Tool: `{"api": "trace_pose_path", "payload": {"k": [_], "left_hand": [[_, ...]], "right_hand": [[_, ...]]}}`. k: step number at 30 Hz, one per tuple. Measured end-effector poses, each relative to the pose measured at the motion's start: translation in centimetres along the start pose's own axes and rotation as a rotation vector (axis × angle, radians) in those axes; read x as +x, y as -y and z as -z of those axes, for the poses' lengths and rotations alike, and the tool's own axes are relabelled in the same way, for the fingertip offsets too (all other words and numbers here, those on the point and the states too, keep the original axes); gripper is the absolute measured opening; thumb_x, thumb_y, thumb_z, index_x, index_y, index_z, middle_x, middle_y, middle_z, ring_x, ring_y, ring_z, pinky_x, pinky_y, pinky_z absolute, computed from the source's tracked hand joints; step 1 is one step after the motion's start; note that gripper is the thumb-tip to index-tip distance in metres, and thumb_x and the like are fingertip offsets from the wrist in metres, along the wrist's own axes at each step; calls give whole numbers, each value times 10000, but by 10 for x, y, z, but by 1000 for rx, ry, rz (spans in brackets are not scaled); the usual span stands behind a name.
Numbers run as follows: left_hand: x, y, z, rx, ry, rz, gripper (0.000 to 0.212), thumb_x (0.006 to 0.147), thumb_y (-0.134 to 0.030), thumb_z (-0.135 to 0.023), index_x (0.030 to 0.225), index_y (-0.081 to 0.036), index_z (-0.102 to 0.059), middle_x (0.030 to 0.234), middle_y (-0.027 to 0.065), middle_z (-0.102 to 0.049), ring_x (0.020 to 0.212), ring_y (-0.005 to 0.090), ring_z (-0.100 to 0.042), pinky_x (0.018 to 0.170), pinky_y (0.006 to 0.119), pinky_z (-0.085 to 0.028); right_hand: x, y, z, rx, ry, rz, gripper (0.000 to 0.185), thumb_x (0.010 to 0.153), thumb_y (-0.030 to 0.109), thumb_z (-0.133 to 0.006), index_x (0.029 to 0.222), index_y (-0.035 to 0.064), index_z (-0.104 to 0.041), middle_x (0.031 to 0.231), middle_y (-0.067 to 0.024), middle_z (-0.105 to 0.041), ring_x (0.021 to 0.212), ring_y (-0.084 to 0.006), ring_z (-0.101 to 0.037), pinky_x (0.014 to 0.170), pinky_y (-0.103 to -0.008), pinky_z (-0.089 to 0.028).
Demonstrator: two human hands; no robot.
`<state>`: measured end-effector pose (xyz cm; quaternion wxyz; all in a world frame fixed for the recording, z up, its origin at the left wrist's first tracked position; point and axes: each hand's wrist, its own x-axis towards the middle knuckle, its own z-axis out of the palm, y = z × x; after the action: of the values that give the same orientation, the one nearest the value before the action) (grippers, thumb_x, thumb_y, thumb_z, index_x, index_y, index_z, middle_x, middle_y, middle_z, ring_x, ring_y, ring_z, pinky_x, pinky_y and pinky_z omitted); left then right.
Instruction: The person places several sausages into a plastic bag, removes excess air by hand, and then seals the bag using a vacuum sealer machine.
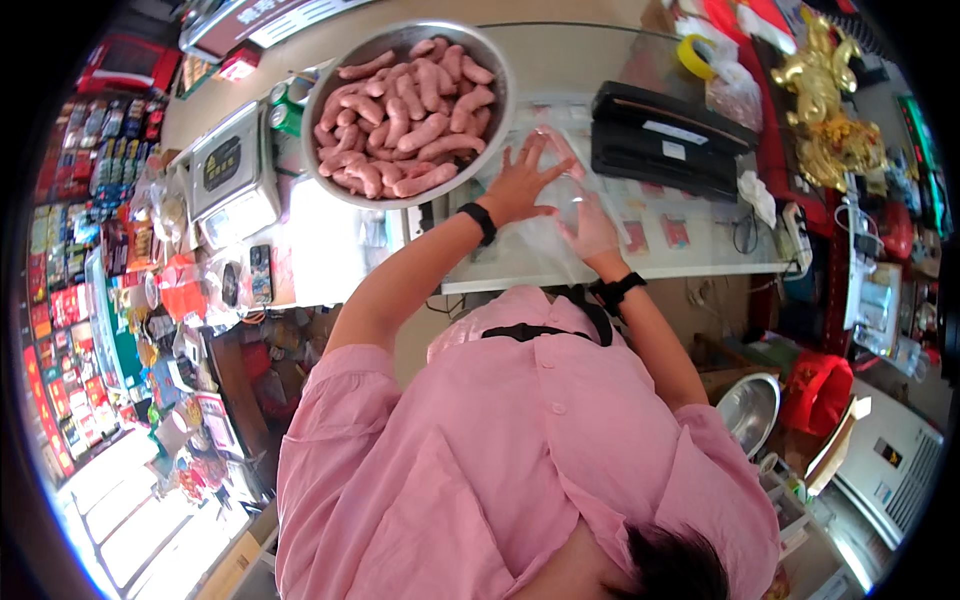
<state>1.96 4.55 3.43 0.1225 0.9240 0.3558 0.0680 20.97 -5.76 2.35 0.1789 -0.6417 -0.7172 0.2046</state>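
My left hand (519, 186) lies over a clear plastic bag (544, 238) on the glass counter, its fingers spread and touching the film near a pink sausage (564, 152) that shows through the bag. To the right, my right hand (592, 227) is covered partly by the same film, its thumb apart from the fingers. Whether it pinches the plastic is hard to see. Left of both hands, a round metal basin (504, 124) is heaped with raw sausages (405, 112). A black vacuum sealer (667, 142) stands to the right with its lid raised.
A grey weighing scale (229, 169) and green cans (285, 116) stand left of the basin. A phone (260, 274) lies near the counter's front edge. Yellow tape (696, 57), a crumpled white tissue (756, 196) and a gold figurine (817, 75) sit at right.
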Motion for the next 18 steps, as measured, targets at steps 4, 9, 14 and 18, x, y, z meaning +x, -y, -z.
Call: {"api": "trace_pose_path", "payload": {"k": [4,9,14,18], "left_hand": [[1,2,-1,-20,-4,-10,1010,781,-598,-765,1612,-411,-222,1659,271,-101,1526,527,-97,1119,774,-222],[-1,5,-8,0,-20,-5,1022,757,-671,-740,1607,-431,-226,1670,260,-98,1523,546,-74,1120,787,-194],[-6,2,-13,28,-36,40,1022,747,-712,-718,1604,-423,-243,1675,255,-93,1526,544,-59,1112,796,-196],[-8,3,-11,36,-25,56,1002,750,-723,-707,1598,-395,-287,1679,255,-78,1529,537,-46,1105,805,-192]], "right_hand": [[-16,-8,-2,-53,-2,198,686,891,240,-696,1465,-2,-407,1237,-244,-519,1038,-445,-613,858,-493,-523],[-56,-22,36,138,274,344,390,914,201,-669,1251,11,-618,1115,-219,-619,953,-383,-644,837,-458,-521],[-34,13,126,290,698,30,231,954,207,-639,954,-18,-693,851,-175,-678,795,-327,-668,745,-418,-519],[51,101,157,309,270,314,215,977,203,-619,963,-10,-645,866,-168,-656,772,-340,-643,708,-408,-504]]}}
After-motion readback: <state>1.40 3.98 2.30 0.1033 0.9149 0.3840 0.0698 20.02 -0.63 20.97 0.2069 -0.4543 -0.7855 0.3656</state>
